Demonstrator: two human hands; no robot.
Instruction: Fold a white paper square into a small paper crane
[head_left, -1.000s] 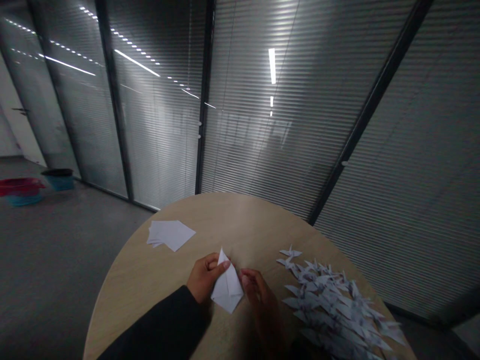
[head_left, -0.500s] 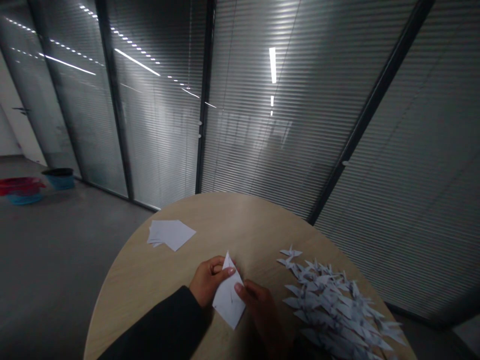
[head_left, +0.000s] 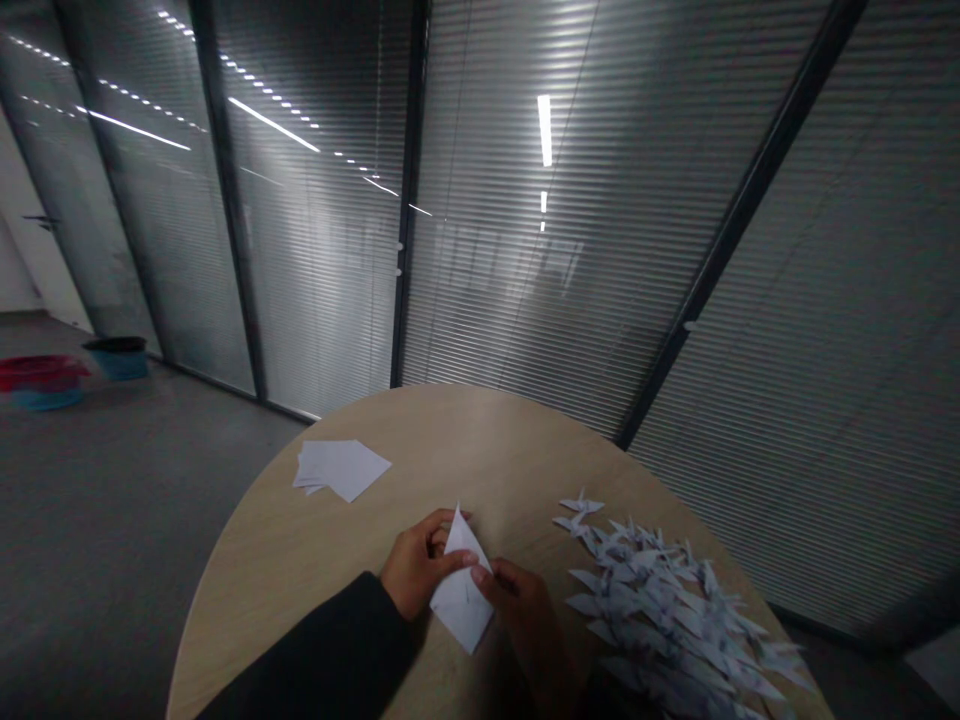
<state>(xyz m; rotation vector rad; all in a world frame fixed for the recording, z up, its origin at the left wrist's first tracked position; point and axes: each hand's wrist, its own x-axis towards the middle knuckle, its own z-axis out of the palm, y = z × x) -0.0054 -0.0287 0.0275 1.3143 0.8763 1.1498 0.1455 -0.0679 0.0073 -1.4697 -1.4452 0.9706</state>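
A folded sheet of white paper (head_left: 466,612), kite-shaped with its narrow point away from me, is held low over the round table. My left hand (head_left: 420,562) grips its left side, thumb lying across the front and fingers behind. On the right edge, my right hand (head_left: 525,610) pinches the same paper, its thumb close to the left thumb. The right hand's other fingers are partly in shadow. To the right of my hands lies a pile of folded white paper cranes (head_left: 667,600).
A small stack of white paper sheets (head_left: 346,468) lies at the left of the wooden table (head_left: 480,420). Behind stands a glass partition with blinds (head_left: 540,300). On the floor at far left are a red-and-blue tub (head_left: 46,382) and a blue bin (head_left: 120,358).
My left thumb has slid down the paper toward the right thumb. The paper has shifted slightly to the right, still held by both hands.
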